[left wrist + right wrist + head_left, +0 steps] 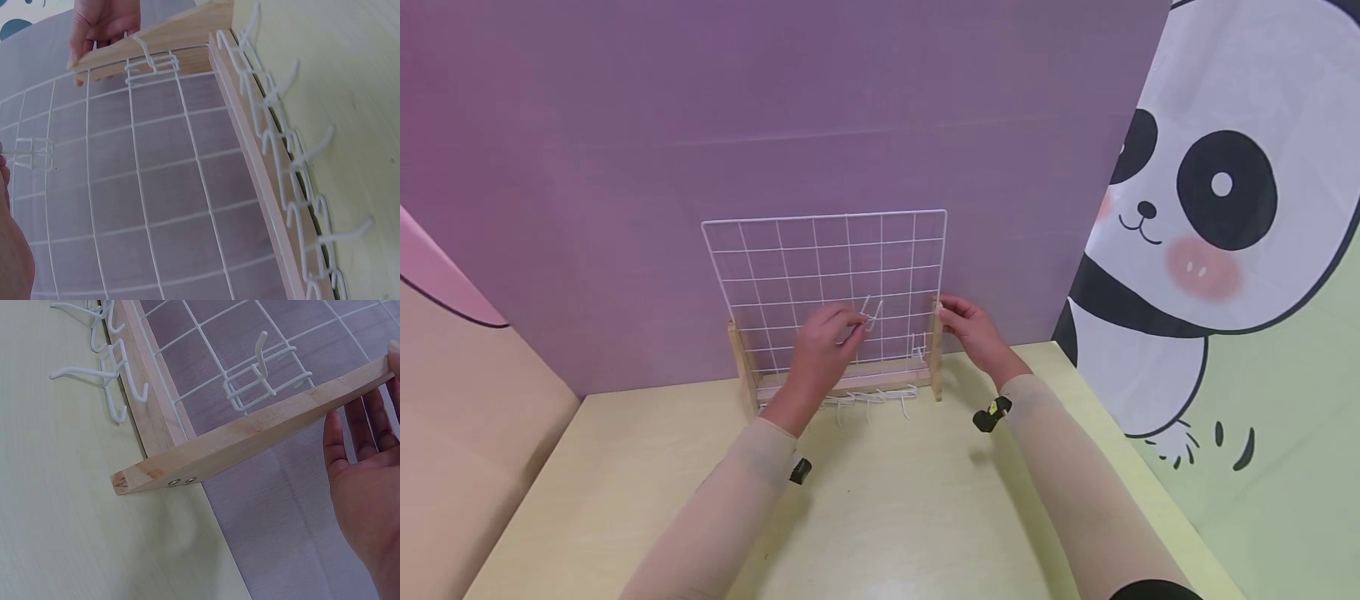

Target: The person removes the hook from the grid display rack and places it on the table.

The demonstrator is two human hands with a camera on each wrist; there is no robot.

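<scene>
A white wire grid panel (823, 217) stands upright in a wooden stand (936, 362). In front of the panel's middle, my left hand (820, 350) pinches a white metal hook (874, 317) between thumb and fingers. The left wrist view shows that hook's wire frame (34, 153) against the grid, with most of the hand out of frame. My right hand (976, 332) grips the top of the stand's right side post (262, 428), thumb in front and fingers behind. Low on the grid beside that post hangs another white hook (265, 378).
Several white hooks (312, 153) lie in a row on the table along the stand's front bar. The pale wooden table (880, 517) meets a purple backdrop (820, 100) behind the stand. A panda picture (1232, 292) covers the right wall.
</scene>
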